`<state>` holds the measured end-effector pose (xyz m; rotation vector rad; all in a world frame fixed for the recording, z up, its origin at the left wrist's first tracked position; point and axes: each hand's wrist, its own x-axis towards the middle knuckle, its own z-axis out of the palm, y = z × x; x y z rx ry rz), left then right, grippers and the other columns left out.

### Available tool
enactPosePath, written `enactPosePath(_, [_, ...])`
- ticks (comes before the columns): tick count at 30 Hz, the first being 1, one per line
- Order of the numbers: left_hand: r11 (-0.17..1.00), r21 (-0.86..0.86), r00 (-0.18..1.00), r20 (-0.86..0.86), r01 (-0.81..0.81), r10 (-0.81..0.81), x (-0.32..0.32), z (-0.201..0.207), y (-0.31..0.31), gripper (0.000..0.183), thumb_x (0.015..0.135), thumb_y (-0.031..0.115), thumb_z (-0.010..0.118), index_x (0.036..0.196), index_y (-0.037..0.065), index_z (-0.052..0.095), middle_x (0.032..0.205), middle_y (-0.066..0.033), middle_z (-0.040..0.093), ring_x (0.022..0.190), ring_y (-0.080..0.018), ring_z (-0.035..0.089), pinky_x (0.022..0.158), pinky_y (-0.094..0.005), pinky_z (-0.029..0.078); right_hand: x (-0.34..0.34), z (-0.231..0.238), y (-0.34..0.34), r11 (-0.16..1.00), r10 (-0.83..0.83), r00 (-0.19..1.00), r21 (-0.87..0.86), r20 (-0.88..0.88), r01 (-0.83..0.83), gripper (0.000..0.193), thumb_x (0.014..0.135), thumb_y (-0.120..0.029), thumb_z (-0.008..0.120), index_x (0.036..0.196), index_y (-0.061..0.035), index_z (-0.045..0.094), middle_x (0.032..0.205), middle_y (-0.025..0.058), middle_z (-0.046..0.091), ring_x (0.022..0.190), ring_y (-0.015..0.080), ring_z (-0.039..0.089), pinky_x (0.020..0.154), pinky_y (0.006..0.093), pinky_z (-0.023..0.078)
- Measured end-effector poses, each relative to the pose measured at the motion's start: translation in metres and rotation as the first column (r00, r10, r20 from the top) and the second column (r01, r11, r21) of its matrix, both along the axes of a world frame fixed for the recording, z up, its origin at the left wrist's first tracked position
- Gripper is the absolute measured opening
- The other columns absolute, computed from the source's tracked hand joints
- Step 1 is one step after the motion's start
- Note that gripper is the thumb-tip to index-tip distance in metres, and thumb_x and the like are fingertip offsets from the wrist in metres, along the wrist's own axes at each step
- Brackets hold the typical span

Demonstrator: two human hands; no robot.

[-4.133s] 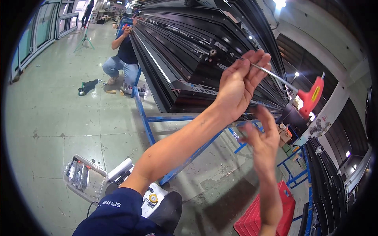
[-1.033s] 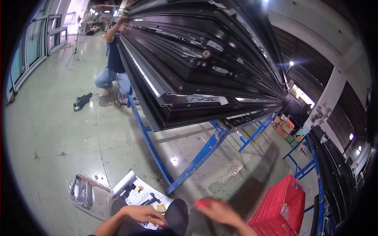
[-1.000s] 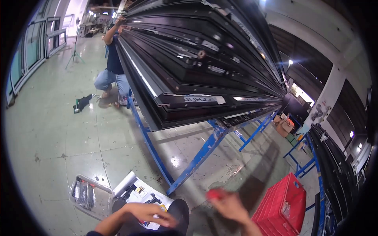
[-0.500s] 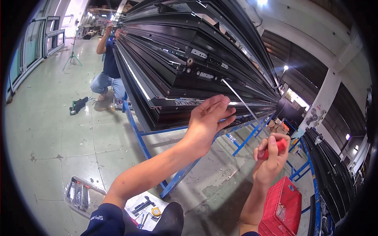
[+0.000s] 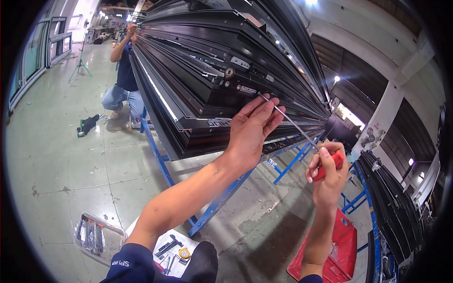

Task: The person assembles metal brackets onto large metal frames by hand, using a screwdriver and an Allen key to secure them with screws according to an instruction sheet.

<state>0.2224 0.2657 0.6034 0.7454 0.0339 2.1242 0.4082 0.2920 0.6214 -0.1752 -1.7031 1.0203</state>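
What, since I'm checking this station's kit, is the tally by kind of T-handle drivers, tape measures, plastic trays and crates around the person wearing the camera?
Red T-handle driver, in the right hand: 1
Yellow tape measure: 1
Clear plastic tray: 1
Red plastic crate: 1
Total: 4
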Motion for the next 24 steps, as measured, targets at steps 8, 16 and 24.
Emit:
enactPosePath(8, [0.997, -0.07, 0.993, 0.108, -0.044, 0.051, 0.006, 0.007, 0.004, 0.017, 0.093, 0.008, 0.061, 0.109, 0.002, 0.058, 0.106, -0.0081, 0.065, 0.099, -0.0183, 0.064, 0.092, -0.0293, 0.054, 0.005, 0.043, 0.0, 0.741, 0.25, 0.967, -0.633, -0.048, -0.223, 0.035, 0.094, -0.019, 0.047, 0.118, 0.005, 0.056, 0.074, 0.0085, 0.06, 0.046, 0.0013, 0.04, 0.035, 0.0144, 0.034])
enactPosePath(16, [0.995, -0.094, 0.99, 0.136, 0.039, -0.026, 0.003, 0.012, -0.004, 0.013, 0.092, 0.007, 0.062, 0.104, 0.003, 0.06, 0.105, -0.0084, 0.065, 0.097, -0.0181, 0.065, 0.091, -0.0297, 0.055, -0.011, 0.053, -0.033, 0.881, 0.083, 0.996, -0.469, 0.014, -0.067, 0.038, 0.094, -0.021, 0.046, 0.118, 0.0067, 0.055, 0.071, 0.0091, 0.06, 0.04, 0.0016, 0.036, 0.032, 0.0163, 0.033])
enactPosePath(24, [0.987, -0.062, 0.975, 0.171, 0.151, -0.139, 0.001, 0.01, -0.009, 0.011, 0.092, 0.005, 0.06, 0.103, 0.002, 0.059, 0.104, -0.0085, 0.065, 0.096, -0.0184, 0.065, 0.092, -0.0304, 0.055, -0.012, 0.048, -0.045, 0.885, -0.081, 0.984, -0.442, 0.16, 0.145, 0.042, 0.097, -0.024, 0.041, 0.118, 0.0083, 0.057, 0.068, 0.0133, 0.06, 0.033, 0.0033, 0.027, 0.028, 0.018, 0.025])
